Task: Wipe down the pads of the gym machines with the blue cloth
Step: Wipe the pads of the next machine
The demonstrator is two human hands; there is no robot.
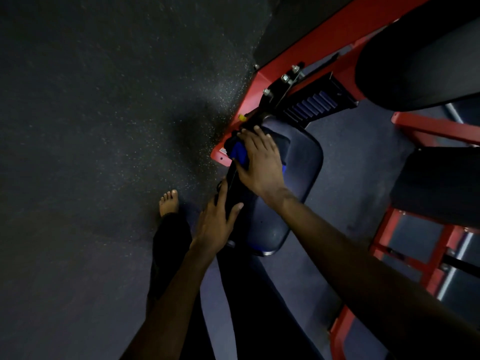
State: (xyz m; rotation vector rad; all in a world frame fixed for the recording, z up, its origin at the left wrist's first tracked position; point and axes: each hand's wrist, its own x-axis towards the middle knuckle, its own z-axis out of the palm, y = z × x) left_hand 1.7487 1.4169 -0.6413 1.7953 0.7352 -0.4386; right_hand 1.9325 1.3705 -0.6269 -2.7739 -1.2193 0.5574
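Note:
A dark padded seat (pixel 293 178) of a red-framed gym machine (pixel 324 40) lies in the middle of the head view. My right hand (pixel 259 162) lies flat on the blue cloth (pixel 240 152) and presses it onto the seat's far left end. Only a small fold of the cloth shows beside my fingers. My left hand (pixel 217 219) holds the seat's near left edge, thumb on top and fingers round the side.
Speckled black rubber flooring (pixel 104 100) spreads to the left. A bare foot (pixel 169 202) and a dark trouser leg stand beside the seat. More black pads (pixel 420 68) and red frame bars (pixel 415 245) crowd the right side.

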